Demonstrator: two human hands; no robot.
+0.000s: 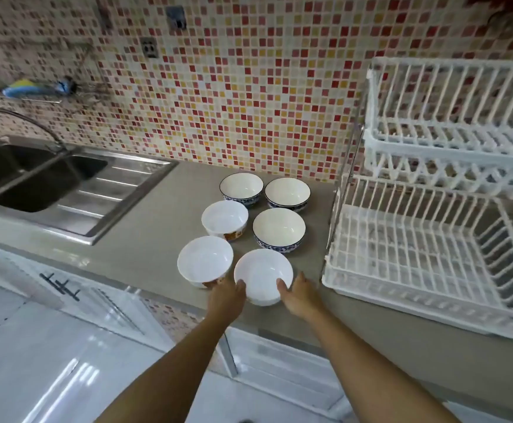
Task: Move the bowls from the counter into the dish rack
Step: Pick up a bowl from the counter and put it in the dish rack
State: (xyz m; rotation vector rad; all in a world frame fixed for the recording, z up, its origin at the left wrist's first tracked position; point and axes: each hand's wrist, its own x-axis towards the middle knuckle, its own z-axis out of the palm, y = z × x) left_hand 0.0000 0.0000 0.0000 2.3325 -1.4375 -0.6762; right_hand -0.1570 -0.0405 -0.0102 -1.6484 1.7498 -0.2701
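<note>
The near wall of the nearest white bowl (263, 274) is partly covered by the thumbs of the left hand (226, 297) and right hand (300, 296); whether the fingers behind it touch it cannot be told. The dish rack (426, 264) is cut off by the right edge, so its full width is unseen. The sink (29, 178) runs off the left edge. A blue and yellow item (20, 88) on the far-left wall shelf is too blurred to identify. Both forearms leave the bottom edge.
</note>
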